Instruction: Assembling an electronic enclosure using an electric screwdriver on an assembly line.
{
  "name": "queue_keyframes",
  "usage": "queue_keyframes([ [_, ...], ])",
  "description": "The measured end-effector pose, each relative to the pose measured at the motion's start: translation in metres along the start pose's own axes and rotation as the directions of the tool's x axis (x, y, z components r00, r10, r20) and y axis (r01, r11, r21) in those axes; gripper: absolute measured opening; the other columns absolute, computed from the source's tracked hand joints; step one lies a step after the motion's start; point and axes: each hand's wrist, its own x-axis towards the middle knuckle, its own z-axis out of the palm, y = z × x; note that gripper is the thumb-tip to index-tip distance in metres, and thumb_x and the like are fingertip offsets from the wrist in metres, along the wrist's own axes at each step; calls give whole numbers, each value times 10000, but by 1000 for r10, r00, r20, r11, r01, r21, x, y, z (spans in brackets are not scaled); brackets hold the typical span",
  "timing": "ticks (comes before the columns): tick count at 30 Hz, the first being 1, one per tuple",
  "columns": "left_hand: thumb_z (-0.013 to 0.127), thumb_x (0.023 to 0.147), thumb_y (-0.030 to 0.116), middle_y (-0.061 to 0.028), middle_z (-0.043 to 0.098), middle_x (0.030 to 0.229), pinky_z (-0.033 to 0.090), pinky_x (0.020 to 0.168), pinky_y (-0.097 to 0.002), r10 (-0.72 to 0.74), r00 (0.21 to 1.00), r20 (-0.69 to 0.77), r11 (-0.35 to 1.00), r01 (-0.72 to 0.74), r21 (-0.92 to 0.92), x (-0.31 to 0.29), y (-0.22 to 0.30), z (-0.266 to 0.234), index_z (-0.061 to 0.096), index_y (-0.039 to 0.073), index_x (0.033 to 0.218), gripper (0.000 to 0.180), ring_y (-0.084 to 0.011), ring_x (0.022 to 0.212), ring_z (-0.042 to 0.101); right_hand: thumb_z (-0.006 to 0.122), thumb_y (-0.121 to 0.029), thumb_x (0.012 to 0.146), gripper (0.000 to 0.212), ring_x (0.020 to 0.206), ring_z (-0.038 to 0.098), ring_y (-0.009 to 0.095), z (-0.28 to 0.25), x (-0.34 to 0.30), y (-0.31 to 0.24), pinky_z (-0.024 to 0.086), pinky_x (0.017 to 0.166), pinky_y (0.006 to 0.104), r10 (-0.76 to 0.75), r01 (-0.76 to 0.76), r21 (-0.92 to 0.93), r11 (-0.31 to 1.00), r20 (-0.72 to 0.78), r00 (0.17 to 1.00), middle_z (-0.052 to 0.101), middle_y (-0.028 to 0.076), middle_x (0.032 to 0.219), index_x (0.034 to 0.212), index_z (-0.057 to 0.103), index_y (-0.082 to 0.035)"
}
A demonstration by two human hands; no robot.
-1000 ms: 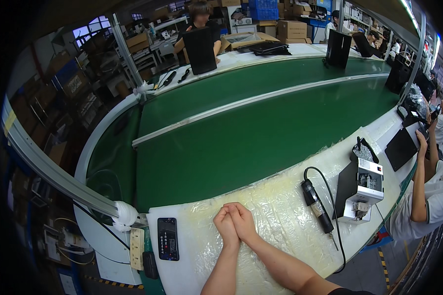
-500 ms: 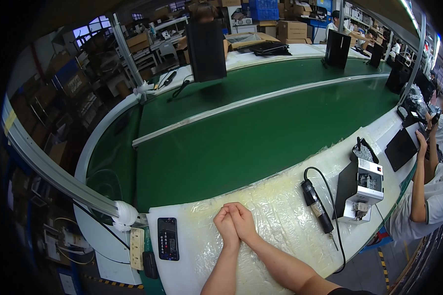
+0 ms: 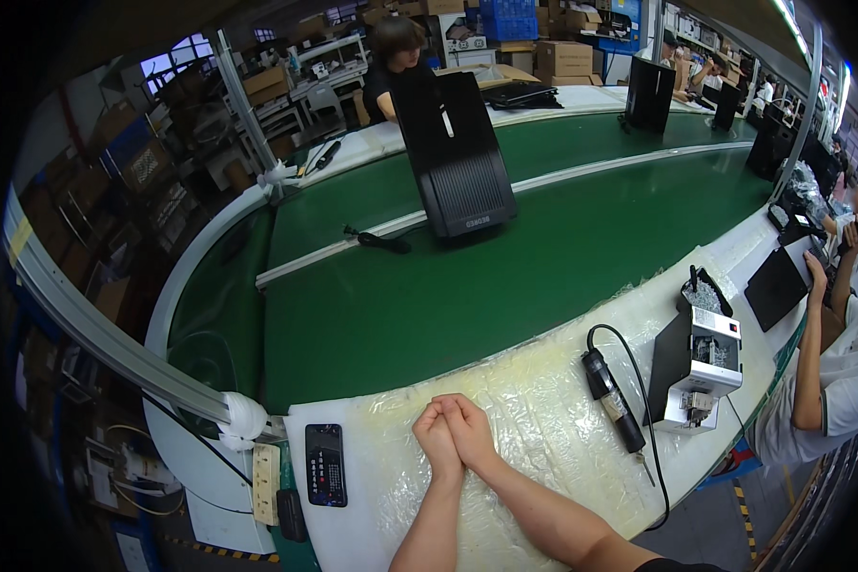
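My left hand (image 3: pixel 435 444) and my right hand (image 3: pixel 470 432) are clasped together over the plastic-covered worktop (image 3: pixel 534 477). Their fingers are closed, with the right hand folded against the left and no object showing between them. To the left lies a dark smartphone (image 3: pixel 326 465), screen up. On the right an electric screwdriver (image 3: pixel 612 398) with a black cord rests on the plastic. Beyond it stands a white and black screw feeder (image 3: pixel 701 372). Neither hand touches any of these.
Across the green conveyor (image 3: pixel 429 315), a co-worker (image 3: pixel 397 57) has a tilted black ribbed appliance (image 3: pixel 462 172), its power cord (image 3: pixel 379 240) trailing. A metal rail (image 3: pixel 543 179) divides the belt. A power strip (image 3: pixel 265 484) sits left of the phone. Another person's arm (image 3: pixel 810 353) reaches in at right.
The black appliance has come nearer over the rail, tilted and showing its ribbed face, with its cord dragged along. The co-worker's head now shows. My hands have stayed clasped in place.
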Motion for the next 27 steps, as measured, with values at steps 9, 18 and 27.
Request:
queue_keyframes([
  [9,526,846,-17,-21,597,680,422,558,-246,6,1000,-25,1000,-6,12,-1,-1,3,622,-17,705,171,-95,609,508,528,-231,980,275,879,663,228,-1,0,4,507,803,320,18,-18,22,1000,-6,1000,703,165,945,1058,668,-8],
  [18,494,816,-47,-62,611,687,450,565,-280,205,977,54,956,-211,202,1,0,13,609,-10,727,151,-141,619,559,473,-247,989,334,916,665,262,-3,8,16,508,820,332,35,7,276,961,-147,989,690,196,995,1106,625,27],
  [27,506,706,-70,-183,582,1032,470,863,-423,564,265,782,13,-950,312,72,112,155,578,1,943,259,-354,1006,566,434,-228,1024,301,814,672,198,-1,14,26,525,697,303,114,-102,250,963,-35,993,678,132,968,1102,585,20],
])
